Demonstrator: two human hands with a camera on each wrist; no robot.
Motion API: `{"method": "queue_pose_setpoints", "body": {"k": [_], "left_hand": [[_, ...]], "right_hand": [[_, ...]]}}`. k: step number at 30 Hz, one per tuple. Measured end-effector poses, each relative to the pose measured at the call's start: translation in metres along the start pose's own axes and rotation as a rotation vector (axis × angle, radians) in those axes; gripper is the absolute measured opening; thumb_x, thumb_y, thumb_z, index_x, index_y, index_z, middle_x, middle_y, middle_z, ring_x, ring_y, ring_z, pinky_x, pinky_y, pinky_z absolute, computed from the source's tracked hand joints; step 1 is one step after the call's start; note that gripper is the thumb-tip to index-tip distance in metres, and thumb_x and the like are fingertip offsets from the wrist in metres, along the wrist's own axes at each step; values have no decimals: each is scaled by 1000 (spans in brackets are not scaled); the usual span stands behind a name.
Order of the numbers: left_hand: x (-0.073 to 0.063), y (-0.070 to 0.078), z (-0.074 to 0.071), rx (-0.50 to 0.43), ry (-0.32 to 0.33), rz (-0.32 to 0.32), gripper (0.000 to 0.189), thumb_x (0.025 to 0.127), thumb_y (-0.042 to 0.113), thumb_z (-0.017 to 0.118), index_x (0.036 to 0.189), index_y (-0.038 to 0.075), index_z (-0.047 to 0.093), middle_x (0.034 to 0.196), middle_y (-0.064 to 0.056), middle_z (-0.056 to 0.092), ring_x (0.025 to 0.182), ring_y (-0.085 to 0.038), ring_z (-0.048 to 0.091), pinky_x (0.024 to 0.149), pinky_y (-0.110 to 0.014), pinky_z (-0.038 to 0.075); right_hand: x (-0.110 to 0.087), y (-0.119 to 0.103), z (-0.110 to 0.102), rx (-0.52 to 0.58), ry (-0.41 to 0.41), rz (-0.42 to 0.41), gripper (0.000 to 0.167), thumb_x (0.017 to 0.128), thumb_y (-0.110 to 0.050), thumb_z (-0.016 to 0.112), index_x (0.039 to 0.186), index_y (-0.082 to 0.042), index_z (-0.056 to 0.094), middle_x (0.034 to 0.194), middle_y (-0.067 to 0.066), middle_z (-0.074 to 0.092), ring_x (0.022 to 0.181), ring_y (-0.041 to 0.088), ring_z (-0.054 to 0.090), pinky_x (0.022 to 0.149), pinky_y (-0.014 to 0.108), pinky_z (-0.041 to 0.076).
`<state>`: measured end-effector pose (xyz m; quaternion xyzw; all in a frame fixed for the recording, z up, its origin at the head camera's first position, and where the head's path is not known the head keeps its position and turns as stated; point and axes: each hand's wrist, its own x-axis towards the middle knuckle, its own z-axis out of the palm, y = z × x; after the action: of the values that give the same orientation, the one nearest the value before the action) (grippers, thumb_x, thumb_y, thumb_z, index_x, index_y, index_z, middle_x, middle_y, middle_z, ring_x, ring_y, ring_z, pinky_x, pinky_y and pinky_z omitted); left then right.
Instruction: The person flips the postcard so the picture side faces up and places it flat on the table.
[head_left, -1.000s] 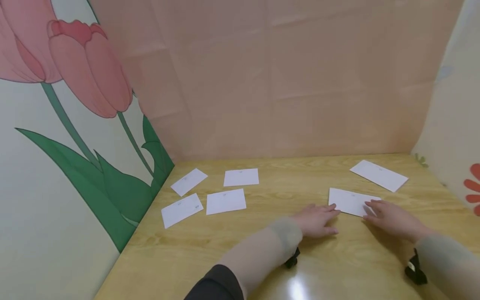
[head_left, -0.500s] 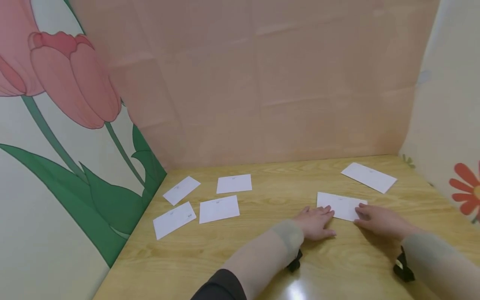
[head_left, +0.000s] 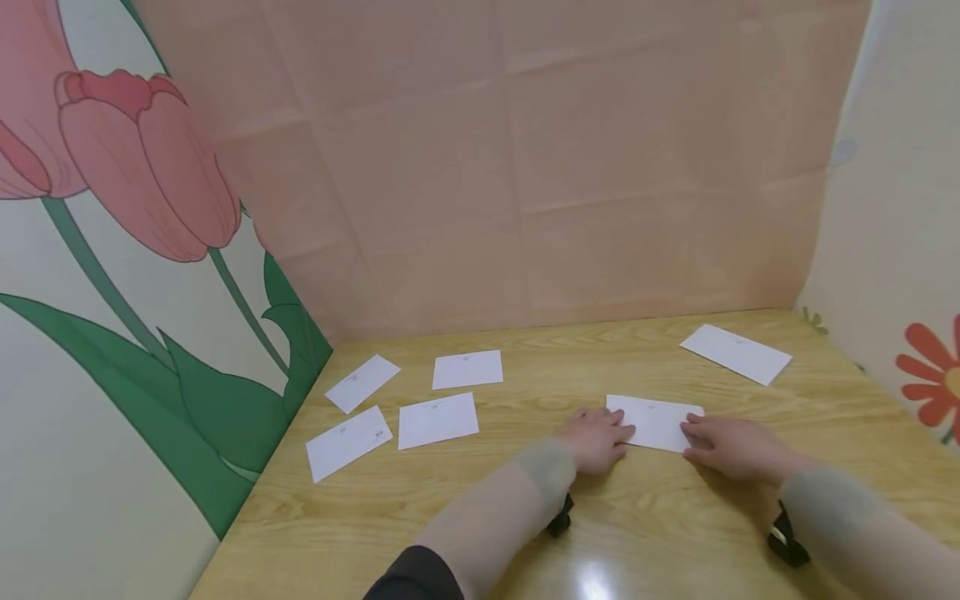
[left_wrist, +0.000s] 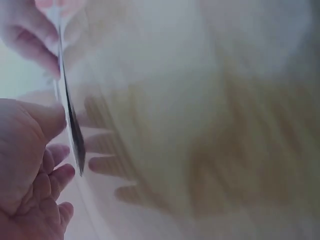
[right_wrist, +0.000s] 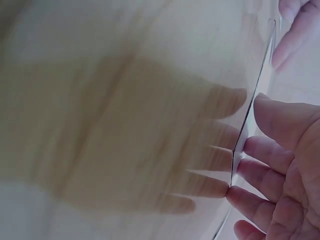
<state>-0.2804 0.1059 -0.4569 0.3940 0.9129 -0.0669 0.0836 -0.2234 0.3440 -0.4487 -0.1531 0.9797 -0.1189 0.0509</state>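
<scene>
White and rectangular, one card lies on the wood-grain desk, between the left hand and the right hand. The left one is rather wide and rests on the card's left end; the right one is narrower, a little bent, and touches its right end. From the head view I see also four cards at left and a single card near the far right corner. Only the wrist views show the card's thin edge beside the fingertips, and the finger reflections in the shiny desk. Each carries a small grey mark near its far edge, too tiny for reading; the near-left card has also a second mark close to its right end.
</scene>
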Motion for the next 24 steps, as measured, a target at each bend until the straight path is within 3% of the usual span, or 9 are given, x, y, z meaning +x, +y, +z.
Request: {"method": "queue_pose_setpoints", "body": {"k": [8,15,24], "left_hand": [[-6,-22,6,-72,-8,-27,49,104,30,35,152,34,24,158,8,21,143,-9,18,115,-29,15],[-14,-34,7,-36,-56,-29,54,102,38,41,153,27,26,158,6,21,143,-11,19,114,-24,15],[-37,-47,4,-77,-86,-45,58,99,43,46,152,35,23,158,7,19,144,-10,16,115,-29,16]], "right_hand": [[8,-18,4,-34,-22,-39,56,90,-39,63,129,1,59,133,24,53,120,47,50,95,61,37],[17,-35,8,-34,-27,-60,53,90,-39,64,126,0,61,132,22,55,120,45,50,97,61,37],[25,-49,14,-48,28,-133,45,86,-35,70,119,-4,67,124,19,61,114,42,55,93,60,41]]}}
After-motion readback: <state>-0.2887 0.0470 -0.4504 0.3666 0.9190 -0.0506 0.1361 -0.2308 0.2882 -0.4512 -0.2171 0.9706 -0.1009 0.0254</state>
